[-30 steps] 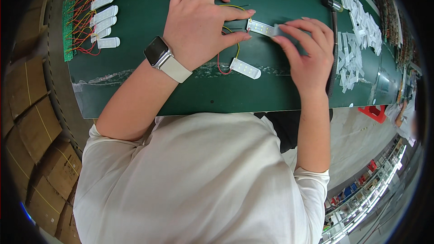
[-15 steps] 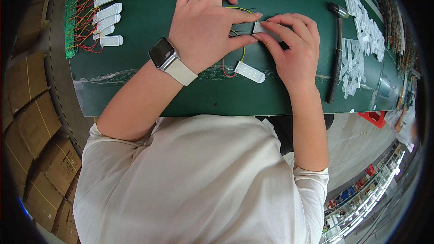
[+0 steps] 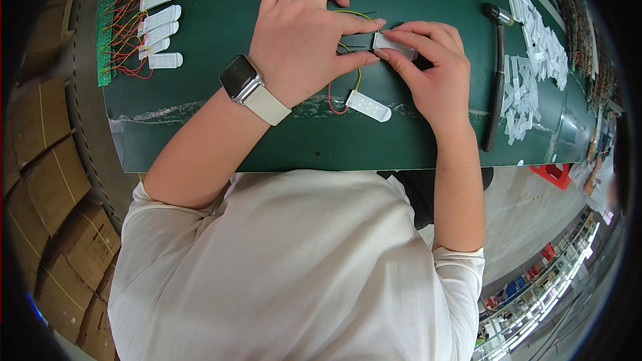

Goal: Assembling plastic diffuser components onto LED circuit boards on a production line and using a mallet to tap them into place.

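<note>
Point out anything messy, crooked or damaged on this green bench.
Nothing looks damaged. The white plastic covers on the right lie in a loose, jumbled heap beside the hammer, unlike the neat row of wired light modules on the left.

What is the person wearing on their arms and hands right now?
Both hands are bare, with no gloves or rings visible. The left hand has a smartwatch at the wrist: a dark square face on a pale band. The right hand and wrist wear nothing. Short white T-shirt sleeves end above the elbows, leaving both forearms uncovered.
</note>
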### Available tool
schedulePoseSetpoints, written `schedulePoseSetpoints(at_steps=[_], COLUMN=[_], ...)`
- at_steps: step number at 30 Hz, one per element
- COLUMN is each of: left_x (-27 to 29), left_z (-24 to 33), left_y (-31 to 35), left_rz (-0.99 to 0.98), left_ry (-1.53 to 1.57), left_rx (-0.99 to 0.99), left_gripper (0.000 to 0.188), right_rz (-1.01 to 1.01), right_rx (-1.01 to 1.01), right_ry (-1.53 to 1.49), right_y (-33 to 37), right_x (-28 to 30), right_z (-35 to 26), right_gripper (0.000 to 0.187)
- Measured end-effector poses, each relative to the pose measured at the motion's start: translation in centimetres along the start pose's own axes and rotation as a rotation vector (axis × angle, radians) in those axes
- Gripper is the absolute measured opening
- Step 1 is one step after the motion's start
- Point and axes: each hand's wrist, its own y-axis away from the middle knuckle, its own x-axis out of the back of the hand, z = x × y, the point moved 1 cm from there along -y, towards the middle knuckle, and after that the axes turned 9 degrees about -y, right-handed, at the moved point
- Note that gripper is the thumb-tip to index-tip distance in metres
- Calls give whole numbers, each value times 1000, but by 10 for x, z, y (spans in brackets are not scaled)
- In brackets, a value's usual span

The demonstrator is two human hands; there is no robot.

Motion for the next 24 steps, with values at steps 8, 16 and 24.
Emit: schedulePoseSetpoints(at_steps=[8,16,24], left_x=[-1,2,-3], left_z=[-1,-2,-3], left_y=[-2,-2,-3], left_rz=[21,12,14], left_ry=[3,-19,-8], left_rx=[-21,-47,-50], left_gripper=[42,46,45], right_rz=[62,183,126], right_rx=[66,-639,-726], right_ry=[133,544,185], right_y=[3,42,38], right_x=[36,103,141], right_z=[-6,33,52], right_gripper=[26,54,43])
